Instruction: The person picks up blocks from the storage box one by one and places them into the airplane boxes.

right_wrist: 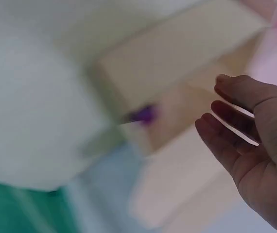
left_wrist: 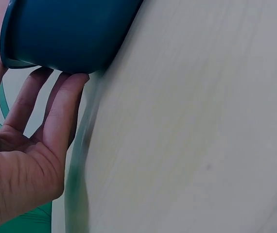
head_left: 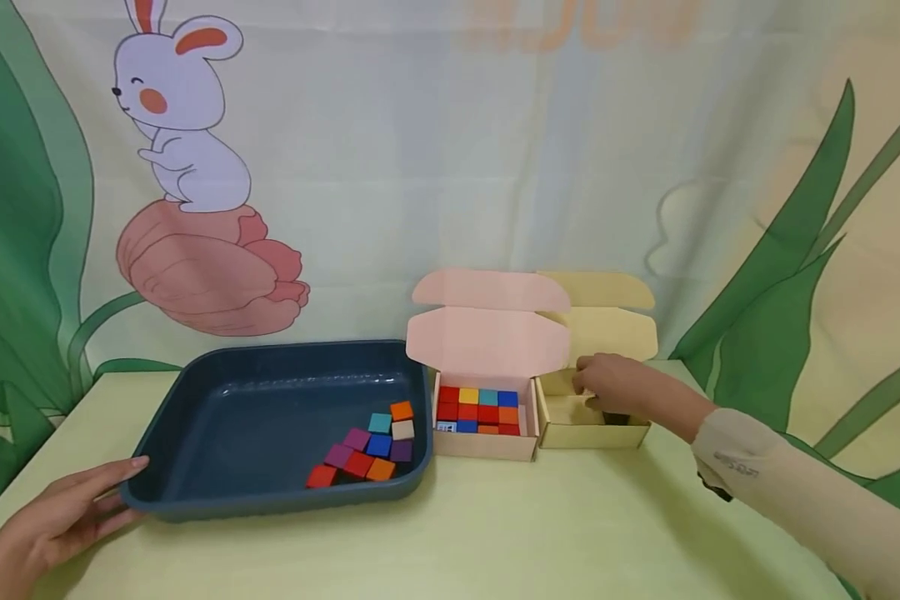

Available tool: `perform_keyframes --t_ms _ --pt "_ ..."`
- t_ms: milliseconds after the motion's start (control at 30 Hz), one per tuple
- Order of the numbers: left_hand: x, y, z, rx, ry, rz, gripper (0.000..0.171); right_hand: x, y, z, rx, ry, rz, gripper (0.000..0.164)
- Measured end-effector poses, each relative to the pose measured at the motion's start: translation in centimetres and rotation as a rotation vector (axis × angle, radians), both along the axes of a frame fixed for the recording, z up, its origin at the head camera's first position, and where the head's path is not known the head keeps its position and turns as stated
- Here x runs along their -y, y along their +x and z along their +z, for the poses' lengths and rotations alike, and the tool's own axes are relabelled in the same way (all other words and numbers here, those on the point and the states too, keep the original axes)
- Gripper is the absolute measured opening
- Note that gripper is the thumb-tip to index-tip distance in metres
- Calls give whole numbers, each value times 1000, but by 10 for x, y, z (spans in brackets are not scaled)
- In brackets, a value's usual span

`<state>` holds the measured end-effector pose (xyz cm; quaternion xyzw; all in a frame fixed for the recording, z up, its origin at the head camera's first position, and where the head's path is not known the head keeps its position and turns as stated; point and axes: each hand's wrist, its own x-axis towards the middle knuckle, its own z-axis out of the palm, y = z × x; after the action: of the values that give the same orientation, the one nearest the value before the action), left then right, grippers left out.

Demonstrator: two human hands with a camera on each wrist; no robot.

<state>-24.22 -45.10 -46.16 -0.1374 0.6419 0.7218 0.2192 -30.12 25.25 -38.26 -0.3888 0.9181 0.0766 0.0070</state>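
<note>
My left hand [head_left: 67,512] holds the left front corner of a dark blue tray [head_left: 270,503], thumb on the rim and fingers against the outer wall below. Colored cubes [head_left: 357,463] lie in the tray's right front part. Over a small yellow cardboard box [head_left: 596,437] hovers my right hand [head_left: 617,385], its fingers loosely bent with nothing between them in the right wrist view. A purple cube [right_wrist: 146,114], blurred, lies in a corner of that box. Beside it, a pink cardboard box [head_left: 487,447] holds rows of colored cubes [head_left: 477,410].
Both boxes stand with their lids raised, the pink lid [head_left: 487,340] partly overlapping the yellow lid [head_left: 611,333]. Behind them hangs a cloth backdrop [head_left: 390,167] printed with a rabbit and leaves. Everything stands on a pale yellow-green table [head_left: 495,533].
</note>
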Motion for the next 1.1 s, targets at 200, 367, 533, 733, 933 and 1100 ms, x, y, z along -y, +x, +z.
perform_keyframes --t_ms 200,367,533,733,933,1100 --pt "0 4 -3 3 -50 13 23 83 7 33 78 -76 87 10" --pt "-2 6 -4 -3 -92 19 14 165 2 45 149 -15 164 18" --pt "-8 7 3 -77 -117 4 14 243 -1 36 213 111 245 28" --pt "-16 13 14 -141 -249 -15 26 306 -3 12 245 240 356 40" --pt "-21 17 17 -119 -299 18 31 330 -8 2 363 251 346 44" --pt "-28 16 15 -119 -290 43 39 336 -10 0 444 255 260 40"
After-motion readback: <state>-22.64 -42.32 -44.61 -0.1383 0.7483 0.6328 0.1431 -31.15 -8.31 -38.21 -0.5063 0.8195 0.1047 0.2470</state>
